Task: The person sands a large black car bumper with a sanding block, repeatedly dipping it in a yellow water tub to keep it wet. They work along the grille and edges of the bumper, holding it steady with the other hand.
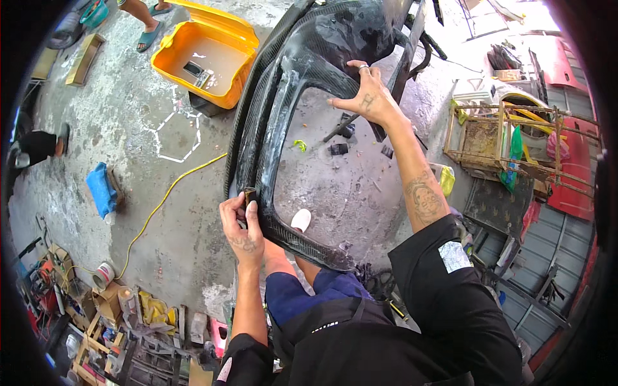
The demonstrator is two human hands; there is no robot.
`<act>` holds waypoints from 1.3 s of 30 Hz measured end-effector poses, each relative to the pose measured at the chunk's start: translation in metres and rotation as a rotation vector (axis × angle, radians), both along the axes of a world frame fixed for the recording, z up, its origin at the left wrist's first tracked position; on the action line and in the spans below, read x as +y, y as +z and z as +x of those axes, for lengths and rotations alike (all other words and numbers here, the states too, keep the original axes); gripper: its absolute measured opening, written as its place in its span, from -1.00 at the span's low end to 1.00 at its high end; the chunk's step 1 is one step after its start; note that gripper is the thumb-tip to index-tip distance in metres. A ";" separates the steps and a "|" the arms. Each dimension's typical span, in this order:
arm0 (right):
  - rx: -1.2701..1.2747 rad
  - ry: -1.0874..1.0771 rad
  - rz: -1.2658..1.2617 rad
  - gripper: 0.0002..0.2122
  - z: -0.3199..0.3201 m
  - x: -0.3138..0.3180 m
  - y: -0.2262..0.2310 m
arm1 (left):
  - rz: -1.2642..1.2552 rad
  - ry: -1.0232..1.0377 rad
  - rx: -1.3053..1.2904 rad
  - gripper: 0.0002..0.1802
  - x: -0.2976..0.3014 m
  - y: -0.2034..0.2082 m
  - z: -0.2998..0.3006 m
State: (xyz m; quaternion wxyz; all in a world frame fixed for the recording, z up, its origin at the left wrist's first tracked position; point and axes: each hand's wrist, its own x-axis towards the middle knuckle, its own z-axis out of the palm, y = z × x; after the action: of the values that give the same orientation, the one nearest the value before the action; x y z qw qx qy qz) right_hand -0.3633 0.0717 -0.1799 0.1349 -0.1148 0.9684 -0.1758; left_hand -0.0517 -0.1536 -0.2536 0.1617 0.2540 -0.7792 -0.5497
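Note:
A large black carbon-fibre panel, with a woven pattern and a wide opening in its middle, stretches away in front of me. Greyish dust or wet film covers parts of its surface. At its near left edge, my left hand pinches a small dark block with a tan side and presses it against the panel; what the block is exactly I cannot make out. Farther off on the right, my right hand lies against the panel's inner edge, thumb and fingers spread, a ring on one finger.
An open yellow case holds murky water and a small object. A yellow hose crosses the stained concrete floor. Left lies a blue cloth on a block. Another person's sandaled foot is at upper left. A rusty metal rack stands right.

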 end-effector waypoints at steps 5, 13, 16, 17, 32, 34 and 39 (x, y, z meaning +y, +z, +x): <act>0.092 0.127 -0.101 0.01 -0.008 0.004 -0.023 | -0.063 0.063 0.104 -0.79 0.001 -0.016 -0.002; 0.195 0.234 -0.073 0.00 -0.032 0.023 -0.047 | -0.007 0.093 0.014 -0.68 0.003 0.015 0.014; 0.164 0.226 -0.052 -0.02 -0.025 0.017 -0.043 | -0.042 0.057 0.019 -0.70 0.015 0.024 0.035; 0.167 0.203 -0.018 -0.03 -0.022 0.016 -0.041 | -0.067 0.045 0.029 -0.71 0.021 0.024 0.039; 0.157 0.225 -0.068 -0.03 -0.030 0.018 -0.059 | -0.349 -0.065 0.161 -0.68 0.023 -0.006 -0.045; 0.168 0.258 -0.064 -0.04 -0.031 0.018 -0.059 | -0.298 -0.043 0.227 -0.70 0.021 -0.016 -0.032; 0.183 0.244 -0.061 -0.05 -0.032 0.026 -0.061 | -0.273 -0.097 0.112 -0.72 0.023 -0.025 -0.007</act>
State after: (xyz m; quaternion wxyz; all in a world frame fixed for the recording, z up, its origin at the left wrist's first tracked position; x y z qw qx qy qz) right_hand -0.3955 0.0975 -0.2409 0.0628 -0.2514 0.9496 -0.1764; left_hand -0.0583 -0.1303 -0.2783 0.2115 0.1607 -0.8477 -0.4592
